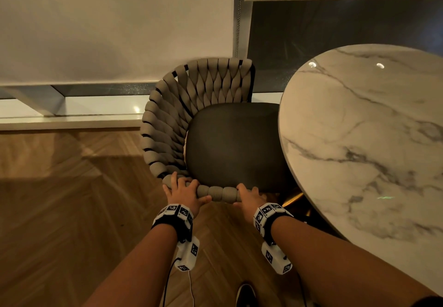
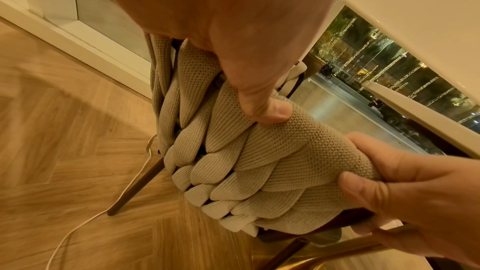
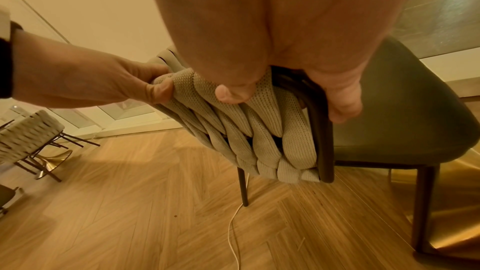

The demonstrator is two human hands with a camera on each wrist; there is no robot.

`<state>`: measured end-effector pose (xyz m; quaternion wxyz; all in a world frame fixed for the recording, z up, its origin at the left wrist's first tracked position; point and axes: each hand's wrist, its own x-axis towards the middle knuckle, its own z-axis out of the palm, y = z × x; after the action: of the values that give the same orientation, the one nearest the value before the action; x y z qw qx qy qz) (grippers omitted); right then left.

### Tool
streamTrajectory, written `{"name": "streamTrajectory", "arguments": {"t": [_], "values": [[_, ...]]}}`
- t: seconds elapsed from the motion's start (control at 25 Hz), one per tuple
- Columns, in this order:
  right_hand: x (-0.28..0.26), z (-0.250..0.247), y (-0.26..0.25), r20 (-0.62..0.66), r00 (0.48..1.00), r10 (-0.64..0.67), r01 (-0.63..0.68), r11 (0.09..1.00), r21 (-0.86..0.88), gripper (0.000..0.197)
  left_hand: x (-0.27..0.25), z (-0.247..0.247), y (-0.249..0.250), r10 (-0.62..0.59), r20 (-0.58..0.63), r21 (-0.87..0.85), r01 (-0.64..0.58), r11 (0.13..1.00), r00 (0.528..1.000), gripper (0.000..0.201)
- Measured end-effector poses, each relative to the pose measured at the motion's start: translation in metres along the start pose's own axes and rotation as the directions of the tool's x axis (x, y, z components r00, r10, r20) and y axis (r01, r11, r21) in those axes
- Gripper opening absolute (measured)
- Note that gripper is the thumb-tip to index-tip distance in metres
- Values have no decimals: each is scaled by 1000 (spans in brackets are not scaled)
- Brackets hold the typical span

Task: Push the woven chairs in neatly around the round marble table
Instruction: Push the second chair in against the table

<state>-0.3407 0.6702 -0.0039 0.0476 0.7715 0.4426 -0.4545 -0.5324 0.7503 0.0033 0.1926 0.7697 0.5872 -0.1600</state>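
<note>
Both hands (image 1: pixel 184 191) on woven chair (image 1: pixel 191 115) rim beside marble table (image 1: pixel 359 139).

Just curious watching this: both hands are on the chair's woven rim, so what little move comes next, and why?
Probably a gentle push toward the marble table. The left hand and right hand both grip the woven chair along its rim, and only part of its dark seat sits under the tabletop's edge.

We see the woven chair (image 1: pixel 191 115) left of the marble table (image 1: pixel 359 139), seat (image 1: pixel 235 146) partly under its edge; second chair (image 3: pixel 28 134) possibly far left.
</note>
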Motion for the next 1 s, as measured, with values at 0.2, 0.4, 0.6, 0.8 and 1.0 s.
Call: {"name": "streamTrajectory", "arguments": {"t": [0.2,0.4,0.6,0.8,1.0], "values": [[0,2,1,-4,1000,-4,4,1000,3,43,-2,1,0,2,-4,3,-2,1000,1000,64],[4,3,3,-8,1000,-8,8,1000,-8,41,0,4,-2,7,3,-8,-7,1000,1000,65],[3,-1,5,19,1000,-25,25,999,-40,43,3,6,-4,2,18,-9,-2,1000,1000,66],[-11,-10,19,48,995,-91,91,996,7,51,-2,-1,-2,-8,54,29,7,1000,999,72],[-40,-11,40,-47,990,-136,142,972,186,54,-24,1,-1,45,21,-70,-44,997,999,74]]}}
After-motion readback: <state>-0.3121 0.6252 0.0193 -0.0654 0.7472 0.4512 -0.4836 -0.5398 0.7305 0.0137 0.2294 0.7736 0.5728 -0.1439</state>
